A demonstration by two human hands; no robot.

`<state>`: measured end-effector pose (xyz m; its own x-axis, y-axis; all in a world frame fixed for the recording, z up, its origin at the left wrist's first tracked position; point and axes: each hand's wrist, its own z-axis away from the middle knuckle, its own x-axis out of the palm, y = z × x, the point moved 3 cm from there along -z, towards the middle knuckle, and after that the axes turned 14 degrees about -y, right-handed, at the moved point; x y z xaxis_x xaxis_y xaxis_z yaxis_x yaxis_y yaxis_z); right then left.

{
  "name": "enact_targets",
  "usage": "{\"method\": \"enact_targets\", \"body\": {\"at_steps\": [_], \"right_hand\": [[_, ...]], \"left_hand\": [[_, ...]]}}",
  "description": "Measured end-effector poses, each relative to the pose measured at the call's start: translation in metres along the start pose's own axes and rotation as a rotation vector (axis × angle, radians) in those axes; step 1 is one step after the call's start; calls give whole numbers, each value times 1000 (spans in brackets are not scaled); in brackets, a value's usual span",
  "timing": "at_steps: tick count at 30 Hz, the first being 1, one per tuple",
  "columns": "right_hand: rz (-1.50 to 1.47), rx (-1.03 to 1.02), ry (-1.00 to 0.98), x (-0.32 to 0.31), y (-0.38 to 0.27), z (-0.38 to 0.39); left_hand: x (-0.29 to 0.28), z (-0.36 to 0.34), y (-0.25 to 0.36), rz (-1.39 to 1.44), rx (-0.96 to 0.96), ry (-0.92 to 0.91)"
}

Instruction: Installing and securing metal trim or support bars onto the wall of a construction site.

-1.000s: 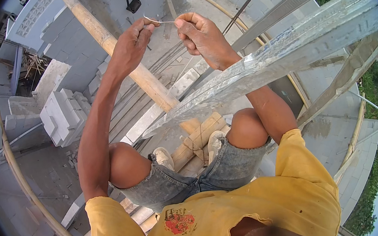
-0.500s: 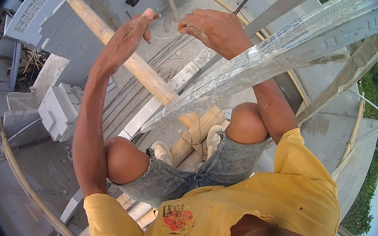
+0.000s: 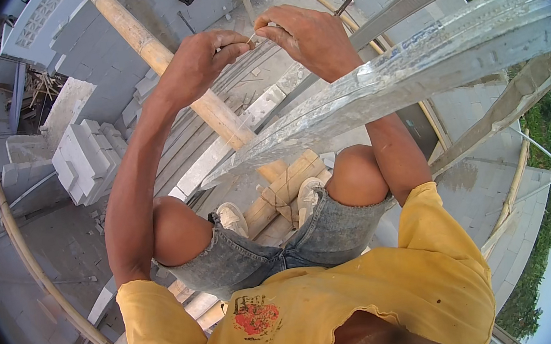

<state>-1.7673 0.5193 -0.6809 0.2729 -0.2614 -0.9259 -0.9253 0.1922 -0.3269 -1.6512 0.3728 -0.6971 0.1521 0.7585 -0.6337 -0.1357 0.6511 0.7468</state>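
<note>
On the far side, right of the pole (image 3: 138,41), the string (image 3: 251,38) is pinched by the left hand (image 3: 201,61) and, apparently, by the right hand (image 3: 314,36), near the beam (image 3: 415,79). The string is held from both sides, but no knot or fastening can be made out, so the handling is judged unfinished. Since half a second ago, the hands have been brought closer together, and the sagging length between them has been reduced to a short bit.

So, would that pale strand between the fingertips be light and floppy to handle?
The strand looks thin, so it is probably very light. It likely bends easily too, though only a short bit shows between the left hand and right hand.
</note>
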Motion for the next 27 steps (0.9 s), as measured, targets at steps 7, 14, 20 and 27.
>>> {"method": "enact_targets", "body": {"at_steps": [7,14,20,27], "right_hand": [[-53,211,-112,12,5,0],[-78,18,101,7,-2,-4],[-341,87,-126,18,-5,-4],[-533,81,-127,30,8,-11]], "left_hand": [[-3,0,0,54,16,169],[-2,5,5,-162,-30,230],[-5,8,13,34,-29,267],[1,8,1,-179,79,297]]}}
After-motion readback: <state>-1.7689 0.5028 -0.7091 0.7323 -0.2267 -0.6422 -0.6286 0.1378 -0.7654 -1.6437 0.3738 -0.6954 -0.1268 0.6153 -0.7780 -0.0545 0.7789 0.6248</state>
